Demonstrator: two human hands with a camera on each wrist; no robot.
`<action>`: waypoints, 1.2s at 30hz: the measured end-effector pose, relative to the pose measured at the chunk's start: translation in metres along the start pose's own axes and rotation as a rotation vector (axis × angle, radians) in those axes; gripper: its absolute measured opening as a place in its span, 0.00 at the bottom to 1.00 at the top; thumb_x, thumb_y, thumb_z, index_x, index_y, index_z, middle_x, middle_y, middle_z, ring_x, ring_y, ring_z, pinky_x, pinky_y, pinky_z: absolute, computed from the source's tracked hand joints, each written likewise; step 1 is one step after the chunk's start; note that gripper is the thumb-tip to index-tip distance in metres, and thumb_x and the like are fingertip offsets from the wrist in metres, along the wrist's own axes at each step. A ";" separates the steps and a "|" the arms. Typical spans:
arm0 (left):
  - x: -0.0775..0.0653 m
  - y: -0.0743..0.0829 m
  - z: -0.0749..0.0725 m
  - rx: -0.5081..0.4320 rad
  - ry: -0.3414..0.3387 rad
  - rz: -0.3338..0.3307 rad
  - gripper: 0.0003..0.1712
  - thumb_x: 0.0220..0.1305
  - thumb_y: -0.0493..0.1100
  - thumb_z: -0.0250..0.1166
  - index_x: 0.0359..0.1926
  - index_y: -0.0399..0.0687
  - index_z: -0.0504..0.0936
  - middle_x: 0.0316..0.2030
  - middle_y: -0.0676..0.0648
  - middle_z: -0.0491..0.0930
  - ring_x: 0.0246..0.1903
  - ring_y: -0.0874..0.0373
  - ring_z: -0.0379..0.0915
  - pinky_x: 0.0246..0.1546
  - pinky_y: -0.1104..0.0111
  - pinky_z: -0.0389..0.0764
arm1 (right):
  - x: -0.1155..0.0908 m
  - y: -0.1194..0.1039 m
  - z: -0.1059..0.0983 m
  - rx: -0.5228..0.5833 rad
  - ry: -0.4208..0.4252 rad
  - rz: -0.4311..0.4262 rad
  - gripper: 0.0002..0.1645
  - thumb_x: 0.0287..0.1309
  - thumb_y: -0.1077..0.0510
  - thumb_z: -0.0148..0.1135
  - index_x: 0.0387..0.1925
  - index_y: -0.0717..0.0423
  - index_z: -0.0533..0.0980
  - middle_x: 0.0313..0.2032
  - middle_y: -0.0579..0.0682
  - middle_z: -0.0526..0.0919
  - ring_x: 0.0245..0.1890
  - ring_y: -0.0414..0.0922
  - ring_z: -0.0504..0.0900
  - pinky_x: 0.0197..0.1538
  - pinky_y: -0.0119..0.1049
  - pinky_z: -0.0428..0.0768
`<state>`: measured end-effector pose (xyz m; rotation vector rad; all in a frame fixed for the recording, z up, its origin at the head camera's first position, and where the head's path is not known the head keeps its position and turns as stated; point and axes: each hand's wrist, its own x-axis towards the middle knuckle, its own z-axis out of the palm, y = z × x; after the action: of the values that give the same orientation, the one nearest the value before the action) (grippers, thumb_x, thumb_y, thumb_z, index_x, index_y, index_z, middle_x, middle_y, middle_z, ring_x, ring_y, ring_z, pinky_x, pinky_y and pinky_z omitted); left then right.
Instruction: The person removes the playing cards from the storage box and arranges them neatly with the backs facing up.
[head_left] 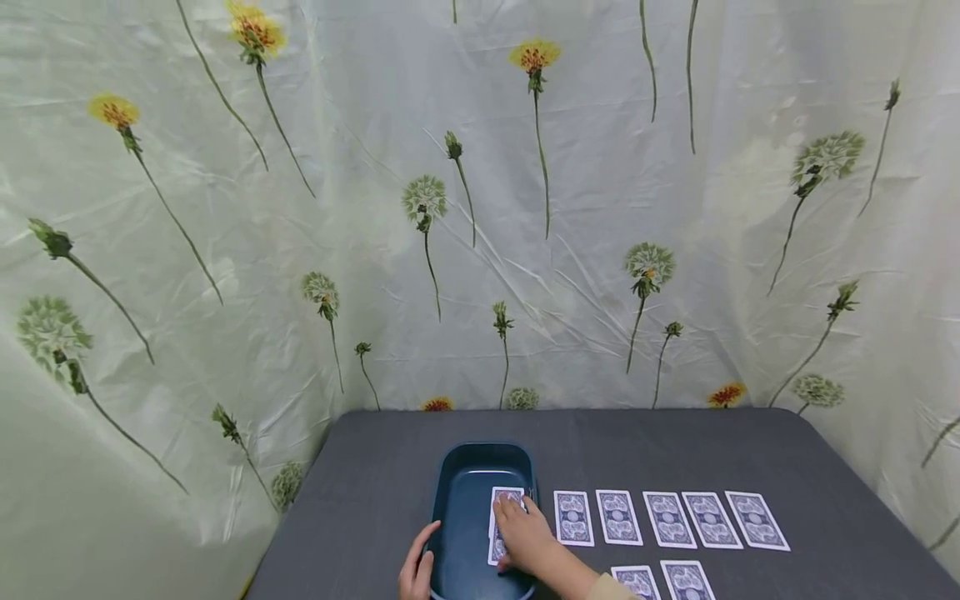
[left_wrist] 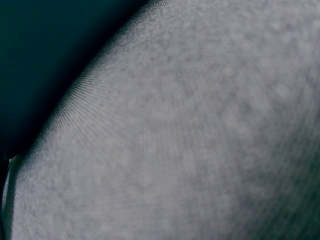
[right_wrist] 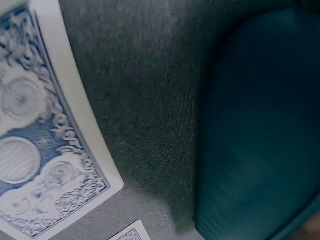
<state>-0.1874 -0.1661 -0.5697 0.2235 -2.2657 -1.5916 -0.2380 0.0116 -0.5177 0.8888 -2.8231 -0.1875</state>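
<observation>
A dark teal tray [head_left: 457,533] stands on the grey table. My left hand [head_left: 415,567] holds its left rim, with finger and thumb at the edge. Inside the tray, toward its right side, blue-and-white playing cards [head_left: 497,550] lie face down, slightly offset from each other. Over them is my right hand [head_left: 525,533], its fingers spread and resting on the card backs; the hand covers most of the cards. Neither wrist view shows fingers clearly. The tray wall [left_wrist: 45,55] fills a corner of the left wrist view, and the tray side [right_wrist: 255,120] appears in the right.
Right of the tray, a row of several face-down cards [head_left: 618,517] lies on the dark grey cloth [head_left: 637,442]. Nearer the front lie two more cards [head_left: 687,581], partly cut off by the frame. A flower-printed curtain [head_left: 570,275] hangs behind the table.
</observation>
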 end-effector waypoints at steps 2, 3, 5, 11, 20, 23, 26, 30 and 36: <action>-0.001 -0.001 0.000 0.004 -0.004 -0.001 0.17 0.67 0.37 0.45 0.52 0.38 0.75 0.49 0.41 0.75 0.18 0.77 0.53 0.29 0.79 0.64 | 0.003 -0.001 0.003 -0.050 -0.022 0.002 0.51 0.29 0.31 0.68 0.55 0.55 0.71 0.54 0.49 0.76 0.53 0.43 0.75 0.57 0.40 0.68; -0.001 -0.001 0.000 0.000 -0.008 -0.016 0.18 0.67 0.37 0.45 0.52 0.38 0.74 0.49 0.42 0.75 0.15 0.73 0.49 0.26 0.79 0.63 | 0.004 -0.001 0.005 -0.071 -0.035 0.002 0.52 0.28 0.30 0.68 0.55 0.54 0.71 0.54 0.49 0.76 0.53 0.43 0.75 0.56 0.40 0.68; -0.002 -0.001 0.001 -0.008 -0.002 -0.026 0.18 0.67 0.37 0.45 0.52 0.38 0.75 0.50 0.43 0.75 0.14 0.72 0.47 0.26 0.78 0.63 | 0.006 -0.001 0.006 -0.107 -0.057 -0.004 0.53 0.26 0.28 0.68 0.55 0.53 0.71 0.55 0.47 0.76 0.53 0.43 0.75 0.56 0.39 0.69; -0.001 0.000 0.000 0.003 0.004 -0.005 0.18 0.67 0.36 0.45 0.52 0.41 0.75 0.52 0.39 0.74 0.36 0.84 0.62 0.42 0.81 0.66 | 0.009 -0.001 0.002 -0.170 -0.109 -0.024 0.48 0.23 0.26 0.68 0.48 0.47 0.76 0.47 0.42 0.79 0.44 0.38 0.77 0.47 0.35 0.69; 0.000 -0.004 0.002 -0.009 0.036 0.055 0.17 0.66 0.34 0.45 0.51 0.38 0.76 0.50 0.48 0.76 0.40 0.86 0.60 0.42 0.84 0.63 | 0.004 -0.004 0.000 -0.170 -0.085 -0.064 0.44 0.18 0.29 0.71 0.42 0.46 0.75 0.36 0.43 0.77 0.34 0.37 0.77 0.40 0.34 0.68; 0.000 -0.003 0.002 -0.008 0.040 0.050 0.17 0.67 0.35 0.46 0.51 0.40 0.76 0.51 0.42 0.76 0.47 0.87 0.58 0.46 0.85 0.64 | 0.003 -0.003 0.001 -0.211 -0.066 -0.075 0.49 0.14 0.26 0.70 0.44 0.44 0.73 0.37 0.44 0.76 0.36 0.38 0.76 0.43 0.34 0.70; 0.000 -0.001 0.002 0.008 0.034 0.041 0.17 0.67 0.37 0.45 0.51 0.43 0.77 0.51 0.39 0.75 0.47 0.86 0.59 0.46 0.83 0.65 | 0.003 -0.003 0.004 -0.262 -0.048 -0.074 0.51 0.11 0.23 0.69 0.44 0.42 0.72 0.37 0.44 0.75 0.38 0.38 0.74 0.44 0.34 0.70; -0.001 0.001 0.001 0.019 0.018 0.029 0.17 0.68 0.37 0.45 0.51 0.42 0.76 0.52 0.39 0.74 0.46 0.86 0.59 0.46 0.79 0.67 | 0.005 -0.003 0.006 -0.316 -0.078 -0.069 0.53 0.08 0.21 0.68 0.47 0.36 0.69 0.38 0.43 0.74 0.39 0.39 0.73 0.44 0.33 0.70; -0.001 0.002 0.000 0.020 0.016 -0.017 0.18 0.67 0.38 0.45 0.52 0.45 0.76 0.53 0.40 0.74 0.46 0.84 0.60 0.46 0.77 0.68 | 0.006 -0.002 0.002 -0.293 -0.137 -0.082 0.51 0.10 0.22 0.67 0.47 0.28 0.66 0.39 0.44 0.75 0.41 0.40 0.74 0.49 0.33 0.70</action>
<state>-0.1861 -0.1644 -0.5678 0.2608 -2.2740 -1.5709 -0.2416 0.0065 -0.5195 0.9544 -2.7788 -0.6778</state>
